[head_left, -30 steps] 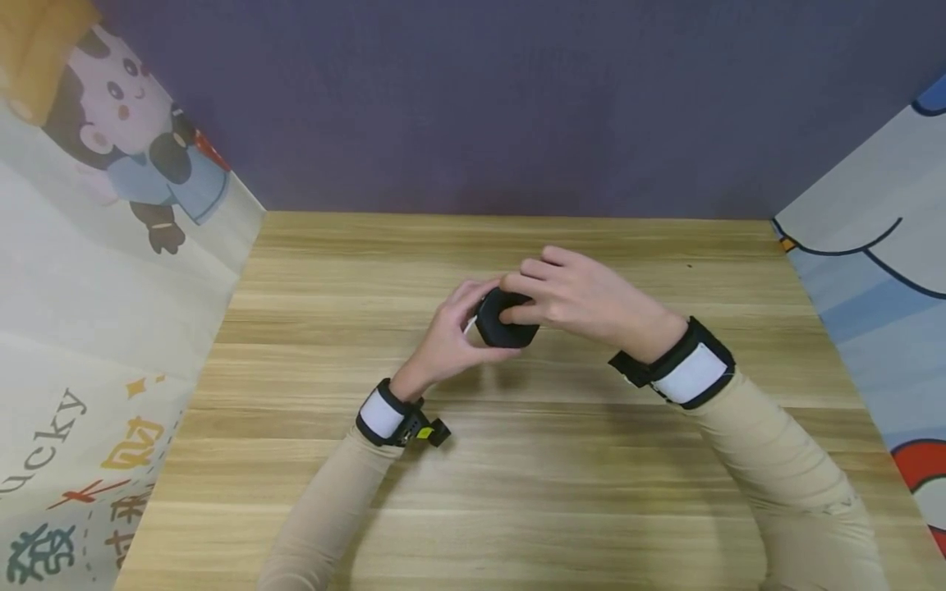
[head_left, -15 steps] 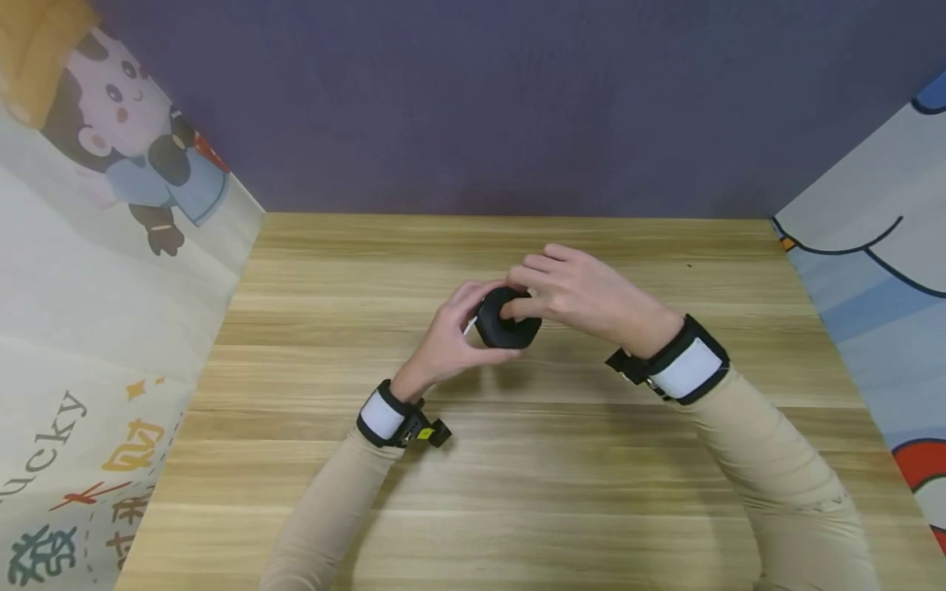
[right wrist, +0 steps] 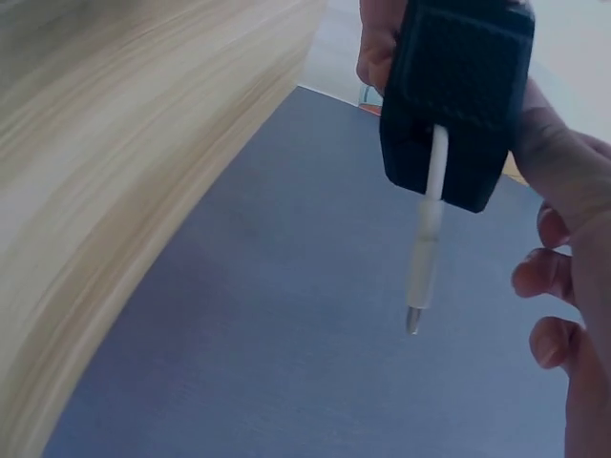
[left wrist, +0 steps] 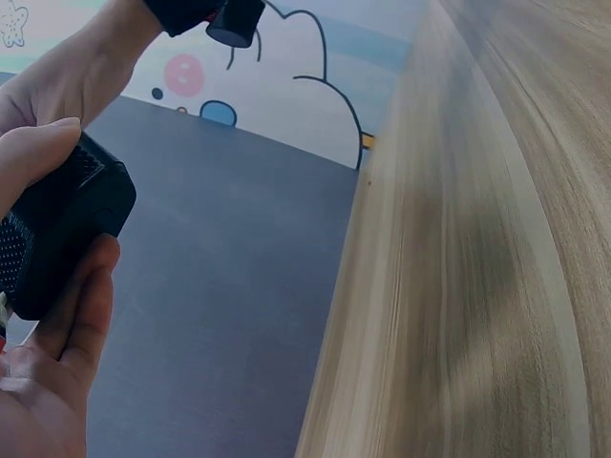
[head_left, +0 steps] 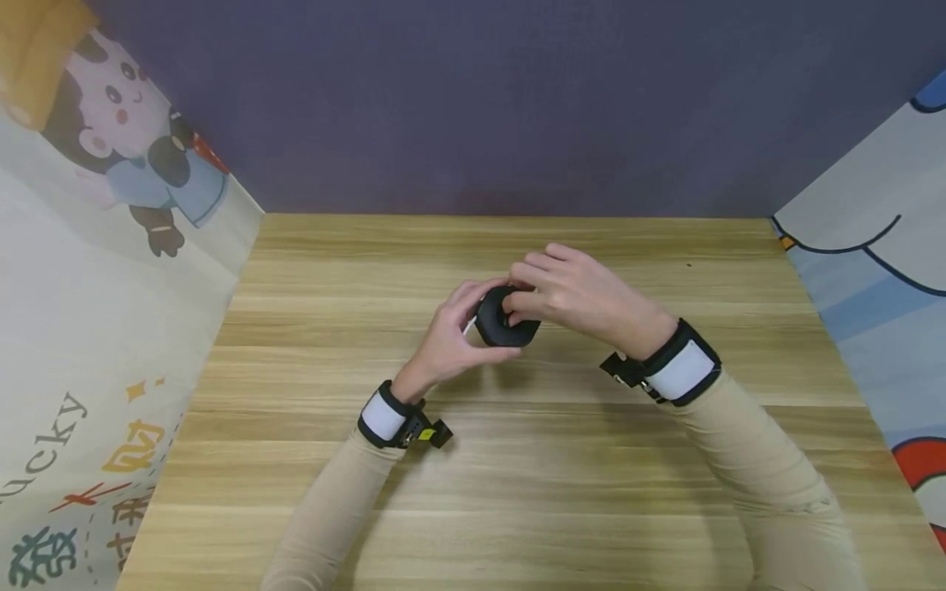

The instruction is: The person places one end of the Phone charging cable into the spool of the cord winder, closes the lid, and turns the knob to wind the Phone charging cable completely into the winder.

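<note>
Above the table, my left hand (head_left: pixel 458 332) grips a black hexagonal block (head_left: pixel 493 324), thumb along its near side and fingers along the far side. Mesh-like faces show on the block (left wrist: pixel 72 229) in the left wrist view. Out of its underside comes a thin white cord (right wrist: pixel 439 157) with a thicker white sleeve and a metal tip, like a plug. My right hand (head_left: pixel 576 295) bends over the block's top, thumb and index finger in the round hollow there. Those fingertips are partly hidden; I cannot tell what they pinch inside. The other fingers of the right hand (right wrist: pixel 587 277) are curled.
A wooden tabletop (head_left: pixel 562 476) lies beneath both hands. A dark purple wall (head_left: pixel 473 107) stands at its back edge, with printed cartoon panels on the left (head_left: pixel 148 328) and right (head_left: pixel 872 328). Both wrists wear black straps with small cameras.
My right wrist and forearm have moved slightly left, and the right fingers have shifted a little in the hollow. The left hand and the black block stay in nearly the same place.
</note>
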### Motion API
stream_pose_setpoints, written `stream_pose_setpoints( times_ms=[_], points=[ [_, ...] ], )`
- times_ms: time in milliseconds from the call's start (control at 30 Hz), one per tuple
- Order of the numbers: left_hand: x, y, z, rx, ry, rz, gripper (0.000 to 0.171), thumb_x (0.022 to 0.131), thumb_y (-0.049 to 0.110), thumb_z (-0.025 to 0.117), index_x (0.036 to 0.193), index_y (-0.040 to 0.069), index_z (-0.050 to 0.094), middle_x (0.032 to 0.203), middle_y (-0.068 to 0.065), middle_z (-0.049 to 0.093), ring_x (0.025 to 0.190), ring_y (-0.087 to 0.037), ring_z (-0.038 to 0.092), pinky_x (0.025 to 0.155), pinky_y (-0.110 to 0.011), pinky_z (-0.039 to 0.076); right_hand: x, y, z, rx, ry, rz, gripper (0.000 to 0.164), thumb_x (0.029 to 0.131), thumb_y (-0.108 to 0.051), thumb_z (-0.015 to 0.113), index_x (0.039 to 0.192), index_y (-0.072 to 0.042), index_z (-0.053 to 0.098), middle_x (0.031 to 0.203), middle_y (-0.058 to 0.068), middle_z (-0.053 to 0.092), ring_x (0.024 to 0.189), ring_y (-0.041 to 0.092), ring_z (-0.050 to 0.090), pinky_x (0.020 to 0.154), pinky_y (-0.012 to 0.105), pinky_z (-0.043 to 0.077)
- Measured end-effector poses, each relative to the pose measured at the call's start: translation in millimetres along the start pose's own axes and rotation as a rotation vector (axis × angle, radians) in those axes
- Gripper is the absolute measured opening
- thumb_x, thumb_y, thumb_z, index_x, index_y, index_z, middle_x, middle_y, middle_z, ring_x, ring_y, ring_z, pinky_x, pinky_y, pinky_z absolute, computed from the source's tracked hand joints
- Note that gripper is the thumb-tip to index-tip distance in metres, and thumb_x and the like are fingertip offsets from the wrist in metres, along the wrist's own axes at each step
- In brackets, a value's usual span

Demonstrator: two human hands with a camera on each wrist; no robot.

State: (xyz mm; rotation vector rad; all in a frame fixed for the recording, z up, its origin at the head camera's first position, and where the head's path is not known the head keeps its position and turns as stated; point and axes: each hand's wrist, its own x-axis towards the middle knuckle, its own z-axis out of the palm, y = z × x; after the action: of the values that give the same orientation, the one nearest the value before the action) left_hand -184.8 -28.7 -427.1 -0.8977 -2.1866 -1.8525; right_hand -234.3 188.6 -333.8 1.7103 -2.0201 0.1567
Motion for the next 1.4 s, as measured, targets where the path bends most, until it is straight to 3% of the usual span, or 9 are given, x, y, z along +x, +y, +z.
stream_pose_setpoints(
  times_ms=[333,567,900,1400],
  points=[
    [1.4,-0.5,1.9,0.02,0.029,0.013,0.087,0.072,-0.004,0.091,0.148,-0.004,0.049,0.135,-0.02,0.054,0.124,-0.028,0.058,0.113,-0.038,0.047,-6.4,-6.3,13.1,0.009,0.113,0.111,0.022,0.088,-0.034,0.079,0.09,-0.013,0.073,0.086,0.003,0.059,0.077,0.024,0.054,0.067,0.037,0.041],
    [0.6,-0.6,2.2,0.02,0.048,0.005,0.087,0.071,-0.003,0.092,0.148,-0.001,0.05,0.132,-0.018,0.054,0.122,-0.026,0.059,0.112,-0.038,0.048,-7.8,-14.0,14.5,0.012,0.124,0.186,0.019,0.087,-0.028,0.082,0.089,-0.01,0.075,0.086,0.004,0.058,0.075,0.024,0.053,0.066,0.037,0.039],
    [-0.1,-2.8,2.0,0.025,0.062,0.0,0.087,0.072,-0.002,0.092,0.149,0.001,0.051,0.13,-0.017,0.054,0.12,-0.025,0.06,0.11,-0.038,0.05,-10.2,-21.3,20.8,-0.011,0.176,0.268,0.026,0.089,-0.036,0.078,0.088,-0.01,0.074,0.083,0.003,0.057,0.073,0.022,0.051,0.065,0.037,0.037],
    [1.1,-1.1,2.7,0.04,0.076,-0.02,0.087,0.073,-0.002,0.091,0.149,0.0,0.049,0.132,-0.018,0.053,0.123,-0.026,0.059,0.112,-0.037,0.048,-9.3,-30.9,26.2,-0.046,0.239,0.364,0.029,0.088,-0.034,0.081,0.085,-0.007,0.073,0.082,0.006,0.059,0.073,0.027,0.053,0.067,0.041,0.038]
  ],
)
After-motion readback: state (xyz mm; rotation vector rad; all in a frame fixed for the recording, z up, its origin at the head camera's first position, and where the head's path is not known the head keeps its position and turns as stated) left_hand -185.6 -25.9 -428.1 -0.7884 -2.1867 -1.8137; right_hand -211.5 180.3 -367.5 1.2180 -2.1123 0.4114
